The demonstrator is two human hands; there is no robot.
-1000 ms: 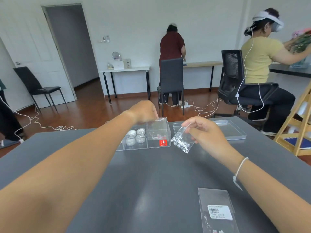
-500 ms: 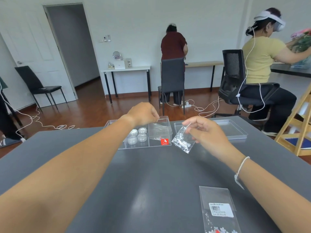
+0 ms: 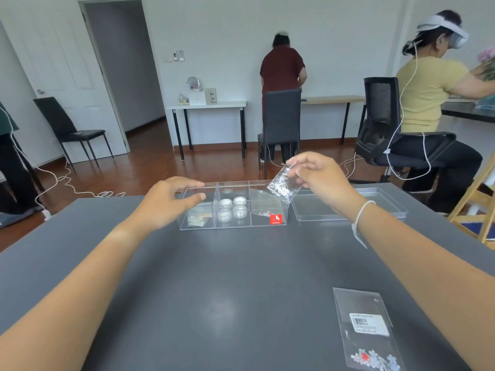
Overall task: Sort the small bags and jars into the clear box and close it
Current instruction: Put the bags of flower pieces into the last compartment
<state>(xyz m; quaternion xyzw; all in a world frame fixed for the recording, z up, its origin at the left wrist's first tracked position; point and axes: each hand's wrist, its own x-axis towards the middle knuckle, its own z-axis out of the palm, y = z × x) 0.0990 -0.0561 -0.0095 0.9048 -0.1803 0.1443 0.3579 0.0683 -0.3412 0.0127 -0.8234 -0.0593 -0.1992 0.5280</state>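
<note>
Labelled bag (image 3: 367,332) cut off by bottom edge; its label print too blurred to read

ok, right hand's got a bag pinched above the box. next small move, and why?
Probably lower the small bag into the right-hand compartment of the clear box and let go. The right hand holds it by the top edge just over that section, where another bag already lies; the jars fill the middle one. The left hand is open, empty, at the box's left end.

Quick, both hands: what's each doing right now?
Left hand: open, empty, at the clear box.
Right hand: grip shut on a small bag above the box.
</note>
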